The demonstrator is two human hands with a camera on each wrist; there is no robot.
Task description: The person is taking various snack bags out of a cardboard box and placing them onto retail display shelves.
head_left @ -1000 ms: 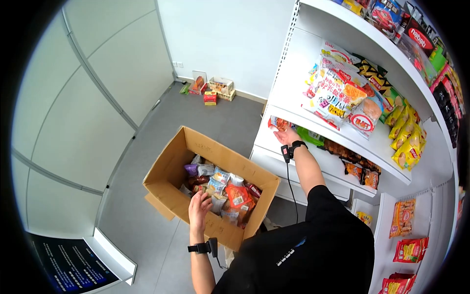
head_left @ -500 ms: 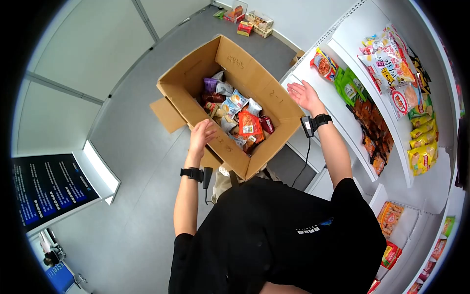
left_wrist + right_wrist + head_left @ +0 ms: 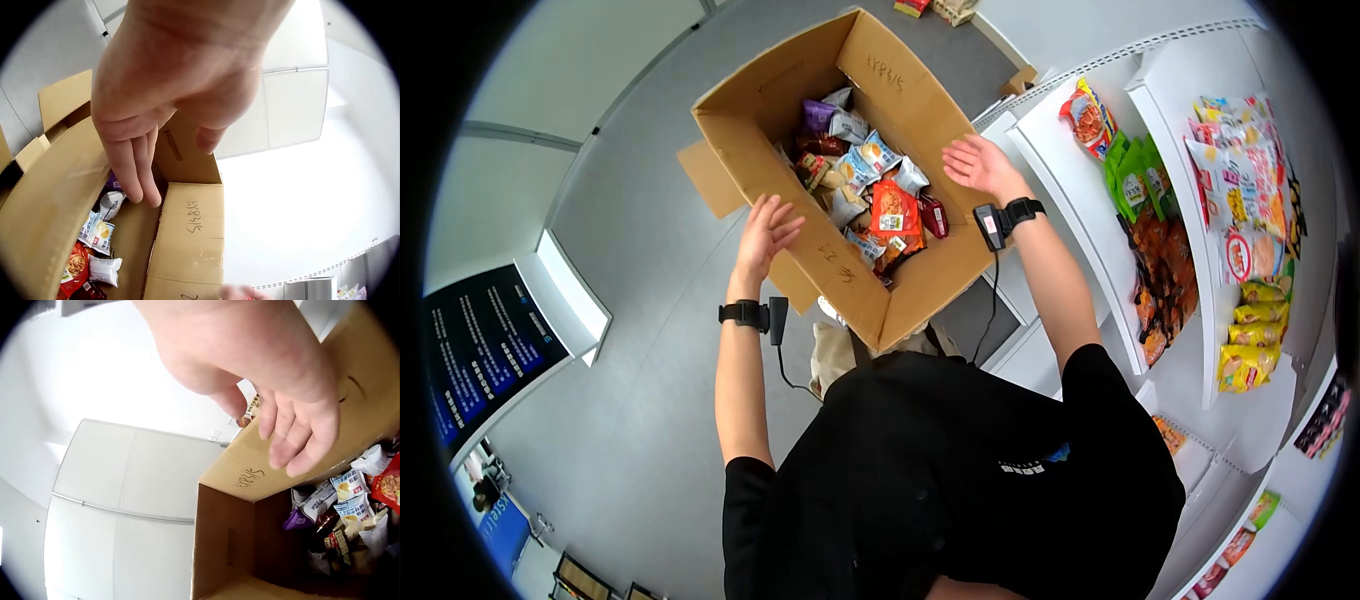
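My left hand point(image 3: 768, 235) is over the near-left rim of a big cardboard box point(image 3: 885, 70), fingers loosely spread, holding nothing. Across from it, at the box's right rim, my right hand point(image 3: 980, 165) is empty, its fingers extended. Snack packets lie jumbled inside: an orange-red noodle packet point(image 3: 893, 208), blue-and-white packets point(image 3: 878, 152), a purple packet point(image 3: 817, 116) and a dark red one point(image 3: 935, 216). Both wrist views show the hands' fingers hanging over the box, with packets point(image 3: 350, 484) below.
To the right, a white shelf point(image 3: 1050, 150) bears a red packet point(image 3: 1090, 120), green bags point(image 3: 1135, 180) and dark orange bags point(image 3: 1165, 270). A neighbouring shelf holds white snack bags point(image 3: 1240, 180) and yellow bags point(image 3: 1250, 365). A dark screen point(image 3: 490, 350) stands at left.
My right hand has left the red packet on the shelf and come over to the box's rim. My left hand stays near the opposite rim. The head view has turned toward the shelves.
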